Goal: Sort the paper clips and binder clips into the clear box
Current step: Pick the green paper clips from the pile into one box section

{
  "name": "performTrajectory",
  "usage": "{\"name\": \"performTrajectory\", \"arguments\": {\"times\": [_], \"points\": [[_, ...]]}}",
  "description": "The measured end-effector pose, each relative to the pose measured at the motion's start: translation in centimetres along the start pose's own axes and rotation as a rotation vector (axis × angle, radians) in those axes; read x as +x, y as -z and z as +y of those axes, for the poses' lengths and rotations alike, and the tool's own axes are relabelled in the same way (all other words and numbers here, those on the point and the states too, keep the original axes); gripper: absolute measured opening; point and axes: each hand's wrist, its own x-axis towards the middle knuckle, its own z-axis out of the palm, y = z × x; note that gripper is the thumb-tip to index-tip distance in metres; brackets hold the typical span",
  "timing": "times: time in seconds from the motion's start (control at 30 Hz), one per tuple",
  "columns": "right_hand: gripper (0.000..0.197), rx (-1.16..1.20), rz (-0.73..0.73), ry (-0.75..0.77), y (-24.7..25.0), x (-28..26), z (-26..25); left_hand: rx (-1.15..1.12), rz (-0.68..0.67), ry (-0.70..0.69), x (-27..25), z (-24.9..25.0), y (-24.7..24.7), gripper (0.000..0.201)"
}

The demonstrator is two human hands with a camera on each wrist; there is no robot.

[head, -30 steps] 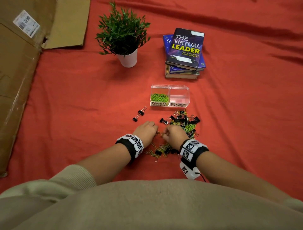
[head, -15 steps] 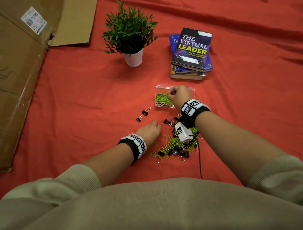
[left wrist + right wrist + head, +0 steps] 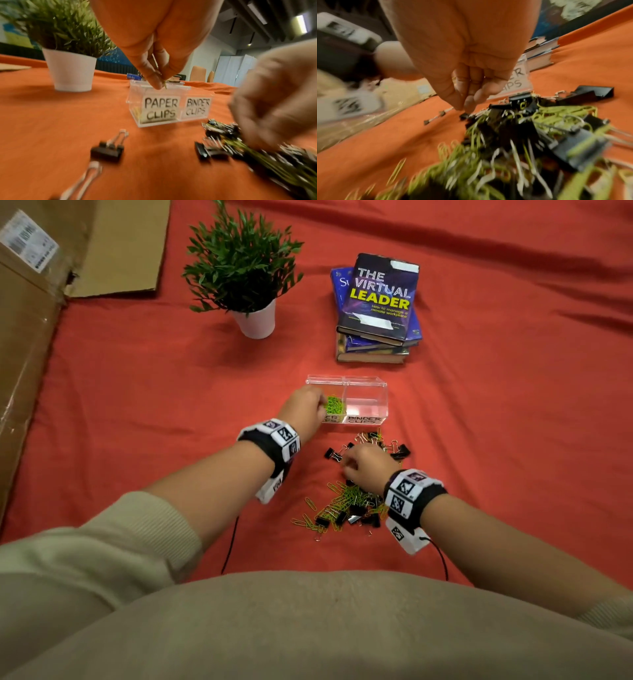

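Note:
The clear box [image 3: 346, 378] has two labelled compartments. Green paper clips [image 3: 334, 405] lie in its left one, marked PAPER CLIPS [image 3: 160, 108]; the right one, BINDER CLIPS [image 3: 363, 419], shows nothing inside. My left hand [image 3: 161, 84] hovers over the left compartment and pinches a green paper clip. Nearer to me lies the mixed pile [image 3: 349, 501] of green paper clips and black binder clips. My right hand [image 3: 464, 108] is down at the pile's far left edge, fingertips drawn together just above a small black binder clip [image 3: 464, 116]. Nothing shows between them.
Two loose binder clips [image 3: 108, 150] lie left of the pile, under my left wrist. A potted plant [image 3: 257, 316] and a stack of books [image 3: 376, 313] stand behind the box. Flattened cardboard [image 3: 24, 344] runs along the left on the red cloth.
My right hand came back from the box to the pile. My left hand left the pile and moved forward over the paper clip compartment, carrying a clip.

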Motion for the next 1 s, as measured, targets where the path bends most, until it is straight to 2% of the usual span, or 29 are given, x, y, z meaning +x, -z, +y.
{"name": "performTrajectory", "arguments": {"times": [0.13,0.3,0.37,0.43,0.5,0.6,0.67,0.73,0.83,1.0], "points": [[0.024,-0.191,-0.038,0.088,-2.6,-1.5,-0.4,0.145,-0.047,-0.044,3.0,0.3,0.0,0.021],[0.032,-0.296,-0.020,0.066,-4.2,-1.9,-0.7,0.297,-0.146,-0.110,3.2,-0.4,-1.1,0.036],[0.029,-0.321,-0.028,0.061,-4.8,-1.7,-0.8,0.310,-0.134,-0.165,2.0,-0.3,-1.1,0.044],[0.024,-0.326,-0.023,0.057,-5.1,-1.7,-1.0,0.275,-0.078,-0.208,-0.1,-0.1,-1.0,0.037],[0.023,-0.316,-0.027,0.060,-5.2,-1.6,-1.1,0.235,-0.088,-0.233,-2.6,-0.6,-1.4,0.027],[0.025,-0.273,-0.038,0.057,-5.0,-1.4,-1.2,0.269,-0.311,-0.209,-6.9,-1.9,-2.5,0.023],[0.022,-0.193,-0.026,0.047,-4.5,-1.3,-1.2,0.330,-0.442,-0.208,-9.6,-2.6,-3.3,0.020],[0.018,-0.055,0.039,0.017,-3.6,-1.2,-1.1,0.350,-0.495,-0.215,-11.4,-3.3,-4.0,0.020],[0.019,0.242,0.094,-0.100,-1.9,-1.1,-0.5,0.346,-0.480,-0.202,-12.6,-3.9,-4.6,0.021],[0.023,0.822,0.036,-0.293,0.5,-1.5,0.2,0.411,-0.438,-0.199,-13.1,-4.0,-5.2,0.020]]}}
